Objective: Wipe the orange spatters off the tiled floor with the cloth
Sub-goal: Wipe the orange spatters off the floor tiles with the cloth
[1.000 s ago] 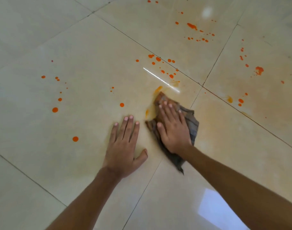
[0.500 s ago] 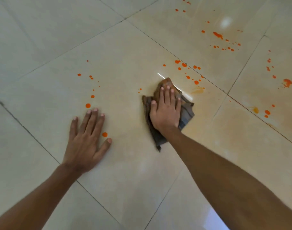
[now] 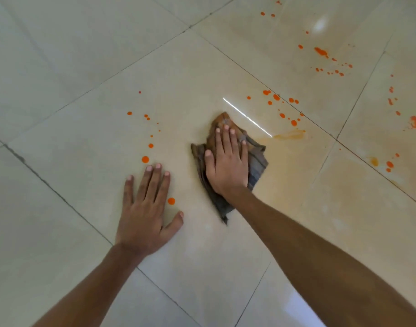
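Glossy cream tiles make up the tiled floor, crossed by dark grout lines and running past every edge of the view. Both forearms enter from the bottom, cut off above the elbow. A crumpled grey-brown cloth, stained orange at its far tip, lies on the middle tile; most of it is hidden under the right hand, which presses flat on it with fingers extended, not clenched. The left hand is spread open on bare tile, its grip released and holding nothing. Orange spatters dot the floor beyond the cloth; one drop sits just beside the left index finger. A pale orange smear is faint.
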